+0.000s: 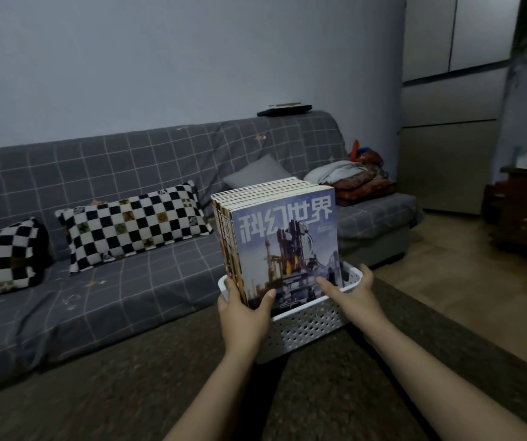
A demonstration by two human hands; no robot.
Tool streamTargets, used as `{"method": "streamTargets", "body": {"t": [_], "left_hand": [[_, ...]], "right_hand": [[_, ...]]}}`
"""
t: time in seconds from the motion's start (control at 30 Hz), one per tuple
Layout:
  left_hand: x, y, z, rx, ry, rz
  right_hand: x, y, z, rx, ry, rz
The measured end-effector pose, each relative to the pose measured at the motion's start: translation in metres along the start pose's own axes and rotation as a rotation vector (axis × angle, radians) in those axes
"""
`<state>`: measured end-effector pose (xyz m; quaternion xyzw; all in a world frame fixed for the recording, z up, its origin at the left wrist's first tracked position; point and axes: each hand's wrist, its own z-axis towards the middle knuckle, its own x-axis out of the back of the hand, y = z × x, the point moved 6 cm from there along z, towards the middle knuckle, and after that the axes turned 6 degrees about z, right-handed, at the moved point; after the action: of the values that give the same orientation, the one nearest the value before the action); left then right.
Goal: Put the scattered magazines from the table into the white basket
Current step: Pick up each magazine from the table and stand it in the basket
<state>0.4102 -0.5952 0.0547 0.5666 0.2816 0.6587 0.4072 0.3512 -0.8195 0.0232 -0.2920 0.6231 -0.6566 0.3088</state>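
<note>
Our left hand (245, 308) clamps the near left corner of the magazines (279, 237), thumb on the front cover and fingers wrapped round the spines. Our right hand (353, 289) is spread open against the stack's lower right edge, one finger on the cover and the rest reaching past the side; it steadies more than it grips, and it also lies over the rim of the basket (306, 326).

The magazines stand upright as one thick block, blue cover facing us, their lower ends already inside the basket. The basket sits on the dark table (335, 393), towards its far edge, with the sofa (160, 281) just behind.

We judge the task nearly finished. No magazine lies loose on the part of the table we can see, so the gathering looks done; the table's far right and near corners are out of view, so we cannot rule out a stray. What seems left is to settle the stack fully down and let go.
</note>
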Motion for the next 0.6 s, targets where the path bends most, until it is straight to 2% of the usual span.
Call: {"method": "streamTargets", "body": {"t": [0.27,0.6], "left_hand": [[-0.073,0.027,0.041,-0.046,-0.100,0.004],[-0.107,0.034,0.065,-0.065,-0.178,-0.162]], "right_hand": [[0.040,0.008,0.083,0.031,-0.031,-0.013],[0.054,0.011,0.133,0.011,-0.024,-0.041]]}}
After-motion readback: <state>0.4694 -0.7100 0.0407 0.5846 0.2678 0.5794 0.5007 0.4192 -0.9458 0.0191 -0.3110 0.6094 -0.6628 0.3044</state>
